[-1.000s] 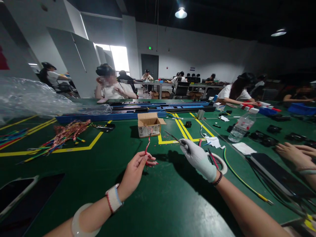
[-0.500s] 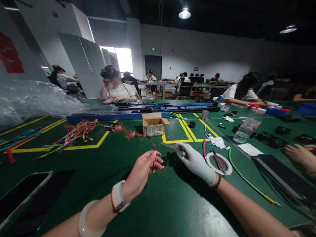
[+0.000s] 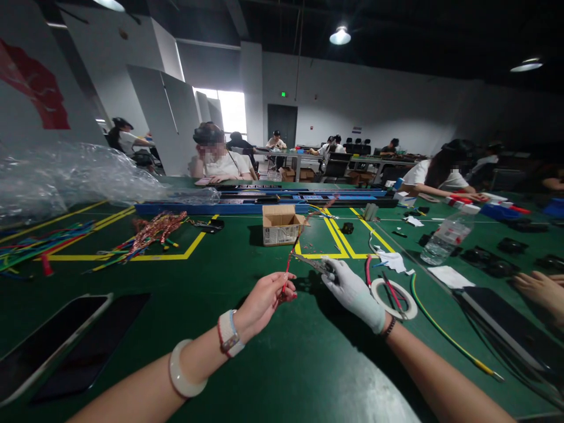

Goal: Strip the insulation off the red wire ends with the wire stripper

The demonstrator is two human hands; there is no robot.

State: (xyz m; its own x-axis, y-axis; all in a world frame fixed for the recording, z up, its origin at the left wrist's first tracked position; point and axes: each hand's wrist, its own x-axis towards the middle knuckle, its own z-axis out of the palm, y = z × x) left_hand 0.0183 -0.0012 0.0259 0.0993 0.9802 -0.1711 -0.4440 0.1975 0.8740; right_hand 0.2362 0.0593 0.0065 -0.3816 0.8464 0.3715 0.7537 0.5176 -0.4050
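Observation:
My left hand (image 3: 269, 296), bare and closed, pinches a thin red wire (image 3: 288, 265) over the green table. From the wire's far end, a blurred copper-coloured strand rises up past the right side of a small cardboard box (image 3: 282, 235). My right hand (image 3: 350, 289), in a pale glove, is closed round a pointed metal hand tool (image 3: 311, 261). Its exact kind I cannot make out. The tool's tip points left and is at or very near the red wire; whether they touch is unclear. Beside the gloved hand lies a white tape roll (image 3: 408, 316).
Copper braid (image 3: 161, 232) and coloured wires (image 3: 48, 244) lie to the left, near two phones (image 3: 57, 335). Blue rails (image 3: 220, 208) cross the back. To the right are a water bottle (image 3: 447, 238), a green-yellow cable (image 3: 440, 333) and another person's hand (image 3: 540, 291).
The copper strand has swung from the left of the box up to its right. The tool's tip is now at or close to the wire. The view has shifted slightly.

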